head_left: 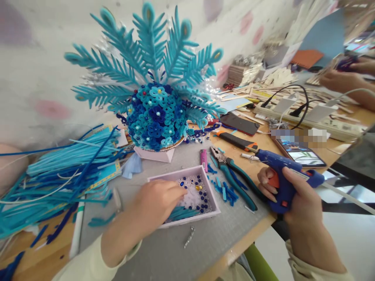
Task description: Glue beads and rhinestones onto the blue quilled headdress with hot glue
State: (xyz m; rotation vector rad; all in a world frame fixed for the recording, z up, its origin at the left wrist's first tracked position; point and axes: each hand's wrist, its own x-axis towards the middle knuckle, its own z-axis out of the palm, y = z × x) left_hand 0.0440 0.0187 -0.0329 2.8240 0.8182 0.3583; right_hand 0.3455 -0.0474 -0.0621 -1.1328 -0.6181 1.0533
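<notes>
My right hand is wrapped round a blue hot glue gun, fingers at its orange trigger and nozzle pointing left. A white glue stick sticks out of its back end. My left hand reaches into a shallow white box, fingers bent together; what they pinch, if anything, is hidden. Dark blue, yellow and tiny pale beads lie in the box, with teal strips along its near side. Behind the box stands a blue flower-covered headpiece with teal feather-like sprays fanning upward.
Pliers, a pink lighter and cut blue pieces lie right of the box. Blue pipe cleaners are heaped at left. A utility knife, phones and a power strip lie farther right. Another person's hands work at the upper right.
</notes>
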